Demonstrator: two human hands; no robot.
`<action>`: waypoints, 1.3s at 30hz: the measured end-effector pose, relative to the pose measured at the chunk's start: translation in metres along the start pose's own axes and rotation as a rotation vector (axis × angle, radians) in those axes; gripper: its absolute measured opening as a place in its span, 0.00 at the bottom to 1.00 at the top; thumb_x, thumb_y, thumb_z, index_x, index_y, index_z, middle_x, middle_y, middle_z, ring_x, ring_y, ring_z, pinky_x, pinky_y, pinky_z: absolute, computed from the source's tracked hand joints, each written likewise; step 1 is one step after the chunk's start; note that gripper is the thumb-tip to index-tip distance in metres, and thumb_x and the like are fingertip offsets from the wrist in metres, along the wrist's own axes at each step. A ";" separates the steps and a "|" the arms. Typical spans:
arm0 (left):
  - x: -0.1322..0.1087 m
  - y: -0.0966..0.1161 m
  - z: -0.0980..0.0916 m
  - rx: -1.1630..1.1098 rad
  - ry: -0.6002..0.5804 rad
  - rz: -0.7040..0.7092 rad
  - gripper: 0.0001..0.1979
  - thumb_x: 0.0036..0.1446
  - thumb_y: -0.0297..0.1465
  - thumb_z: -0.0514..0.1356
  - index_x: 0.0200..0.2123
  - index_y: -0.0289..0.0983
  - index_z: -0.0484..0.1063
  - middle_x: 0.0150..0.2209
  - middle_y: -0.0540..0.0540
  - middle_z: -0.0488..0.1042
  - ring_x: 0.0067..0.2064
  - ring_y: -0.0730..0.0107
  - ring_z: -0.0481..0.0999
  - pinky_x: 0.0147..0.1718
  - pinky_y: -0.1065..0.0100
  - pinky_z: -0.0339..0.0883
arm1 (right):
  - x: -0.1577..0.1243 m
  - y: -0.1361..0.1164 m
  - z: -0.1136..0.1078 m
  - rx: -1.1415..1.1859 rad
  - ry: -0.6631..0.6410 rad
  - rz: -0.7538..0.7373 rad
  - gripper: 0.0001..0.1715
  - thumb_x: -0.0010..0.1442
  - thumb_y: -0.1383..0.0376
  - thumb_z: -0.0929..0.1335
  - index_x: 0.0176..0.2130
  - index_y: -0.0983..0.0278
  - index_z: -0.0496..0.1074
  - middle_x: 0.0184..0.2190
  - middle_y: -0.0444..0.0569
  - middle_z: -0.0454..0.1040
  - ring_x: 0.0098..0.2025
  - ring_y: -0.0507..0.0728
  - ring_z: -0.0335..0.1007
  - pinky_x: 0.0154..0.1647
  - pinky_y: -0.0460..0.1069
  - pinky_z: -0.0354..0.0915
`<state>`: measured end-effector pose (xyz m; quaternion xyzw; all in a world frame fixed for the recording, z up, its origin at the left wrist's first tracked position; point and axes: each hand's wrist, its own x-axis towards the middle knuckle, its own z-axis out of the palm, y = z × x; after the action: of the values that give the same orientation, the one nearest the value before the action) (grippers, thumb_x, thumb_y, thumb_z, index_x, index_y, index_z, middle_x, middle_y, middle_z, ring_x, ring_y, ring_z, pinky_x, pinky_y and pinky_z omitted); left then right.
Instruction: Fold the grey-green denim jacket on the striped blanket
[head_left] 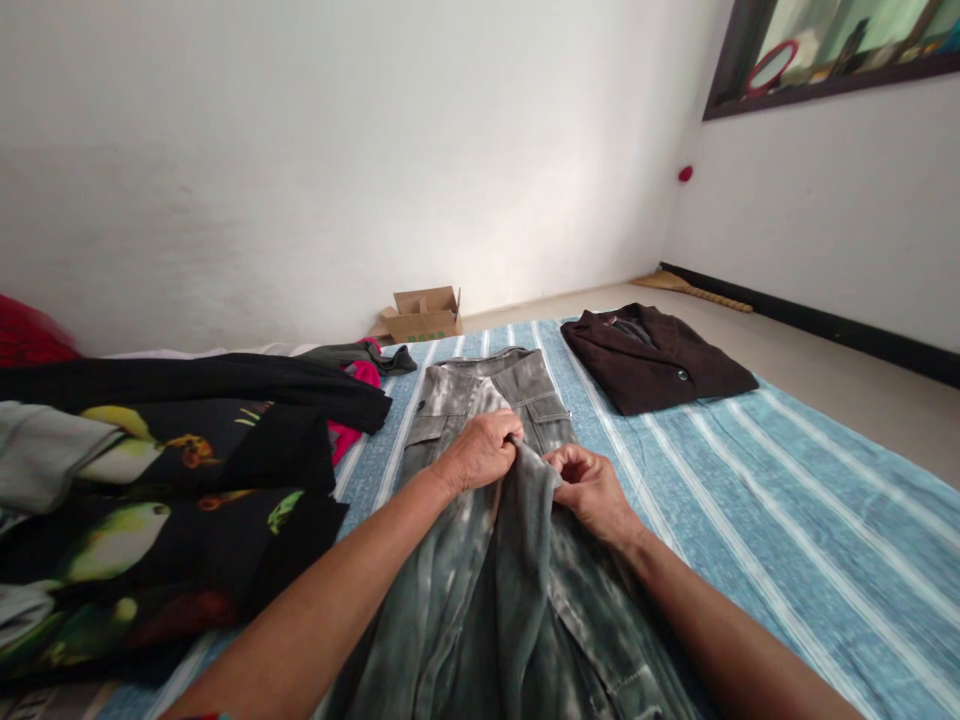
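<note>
A pair of grey tie-dye cargo trousers lies lengthwise in front of me, its waistband at the far end and its legs toward me. My left hand is closed on a fold of the fabric near the middle. Close by on the right, my right hand pinches the same raised fold between thumb and fingers. The cloth is lifted in a ridge between both hands. The lower ends of the legs run out of view at the bottom.
A blue-and-white striped sheet lies under everything. Folded dark brown jacket at the far right; a heap of dark and printed clothes on the left. Beyond the sheet's far edge stand an open cardboard box and a straw broom.
</note>
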<state>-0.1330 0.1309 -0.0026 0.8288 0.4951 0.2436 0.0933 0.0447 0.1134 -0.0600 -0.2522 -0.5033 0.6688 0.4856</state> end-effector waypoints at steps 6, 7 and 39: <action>0.001 0.001 0.003 0.016 -0.002 -0.018 0.11 0.39 0.16 0.50 0.21 0.37 0.65 0.23 0.52 0.64 0.27 0.73 0.65 0.27 0.72 0.57 | 0.001 0.000 0.004 -0.045 0.077 0.027 0.13 0.38 0.67 0.73 0.22 0.62 0.64 0.20 0.39 0.66 0.23 0.48 0.59 0.26 0.44 0.59; 0.001 0.001 0.003 0.018 -0.004 -0.021 0.11 0.39 0.17 0.50 0.21 0.37 0.65 0.23 0.52 0.64 0.27 0.73 0.65 0.27 0.72 0.57 | 0.001 0.000 0.004 -0.049 0.078 0.030 0.12 0.38 0.68 0.72 0.22 0.62 0.64 0.20 0.38 0.66 0.23 0.48 0.58 0.25 0.44 0.58; 0.004 0.004 0.014 0.082 -0.041 -0.148 0.11 0.40 0.16 0.51 0.22 0.38 0.65 0.25 0.51 0.67 0.31 0.70 0.69 0.32 0.71 0.60 | -0.010 0.011 -0.004 -0.616 0.197 -0.148 0.02 0.46 0.70 0.64 0.25 0.63 0.64 0.20 0.39 0.62 0.23 0.49 0.56 0.25 0.45 0.54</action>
<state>-0.1220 0.1335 -0.0118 0.7978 0.5626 0.1986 0.0873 0.0479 0.1061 -0.0735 -0.4133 -0.6496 0.4202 0.4802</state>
